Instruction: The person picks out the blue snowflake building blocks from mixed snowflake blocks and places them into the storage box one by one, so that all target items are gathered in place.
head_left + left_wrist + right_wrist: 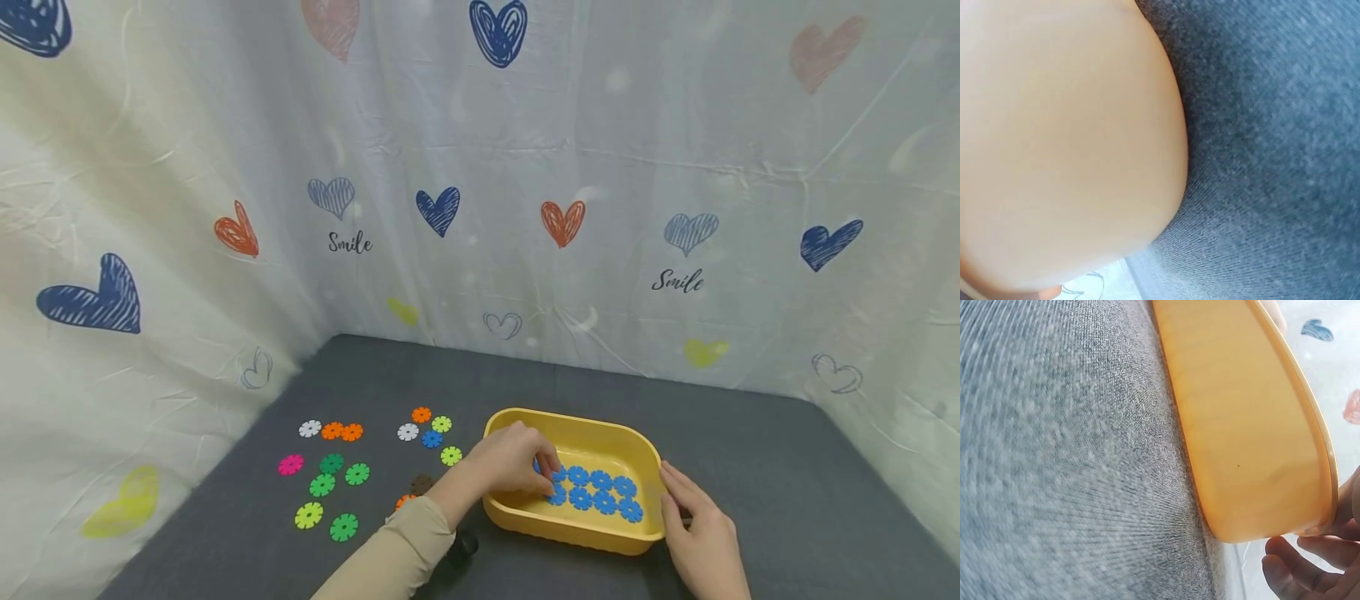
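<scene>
A yellow plastic basin [570, 533] stands on the dark cloth, and flat blue notched discs [604, 502] lie in two rows on its floor. My left hand [513, 461] reaches over the left rim into it. Its fingertips pinch a blue notched disc [557, 497] at the left end of the near row, partly covered by the fingers. With thumb and fingers my right hand [701, 525] holds the basin's right end. The right wrist view shows those fingers [1300, 569] against the basin's outer wall [1254, 425]. Only bare skin and cloth fill most of the left wrist view.
Left of the basin lie loose notched discs: green [344, 527], pink [291, 464], orange [352, 432], white [310, 428], and a blue one [432, 439]. A brown disc [422, 483] lies by the left forearm. A heart-printed curtain [502, 275] hangs behind the table.
</scene>
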The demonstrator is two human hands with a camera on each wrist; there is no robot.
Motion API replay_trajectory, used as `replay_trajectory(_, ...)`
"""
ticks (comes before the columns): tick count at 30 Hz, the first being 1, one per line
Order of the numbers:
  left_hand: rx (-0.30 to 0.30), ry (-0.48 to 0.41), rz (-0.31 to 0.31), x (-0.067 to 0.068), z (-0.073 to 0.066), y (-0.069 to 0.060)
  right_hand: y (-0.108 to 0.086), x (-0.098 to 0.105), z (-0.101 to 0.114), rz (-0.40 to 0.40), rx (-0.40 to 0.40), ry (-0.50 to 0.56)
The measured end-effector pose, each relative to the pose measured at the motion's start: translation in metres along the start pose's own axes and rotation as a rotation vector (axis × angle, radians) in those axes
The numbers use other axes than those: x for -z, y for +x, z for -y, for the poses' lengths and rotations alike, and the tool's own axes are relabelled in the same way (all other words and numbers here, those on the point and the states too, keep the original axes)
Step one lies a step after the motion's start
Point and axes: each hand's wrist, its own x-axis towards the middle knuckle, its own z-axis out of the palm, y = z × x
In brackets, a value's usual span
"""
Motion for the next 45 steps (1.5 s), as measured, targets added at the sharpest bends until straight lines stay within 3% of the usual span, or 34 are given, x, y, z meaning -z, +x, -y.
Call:
replay_trajectory(14, 0.024, -0.043, -0.016, -0.001, 0.002, 0.001, 0.001, -0.001, -0.001, 0.007, -0.004, 0.002)
replay_trajectory(31, 0.007, -0.073, -0.035, -0.001, 0.003, 0.001, 0.000, 0.000, -0.001, 0.005, 0.005, -0.002)
replay_trajectory(34, -0.019, -0.163, -0.106, 0.005, 0.007, -0.003, 0.000, 0.001, -0.002, -0.001, 0.007, 0.002)
replay_trajectory(38, -0.010, -0.313, -0.312, 0.022, 0.024, -0.023, -0.001, 0.001, -0.002, 0.003, 0.004, 0.021)
replay_trajectory(41, 0.053, -0.344, -0.429, 0.037, 0.045, -0.048, 0.000, 0.001, -0.002, 0.013, -0.011, 0.028)
replay_trajectory(45, 0.188, -0.342, -0.476, 0.049, 0.074, -0.080, 0.002, 0.002, 0.000, 0.022, -0.031, 0.023)
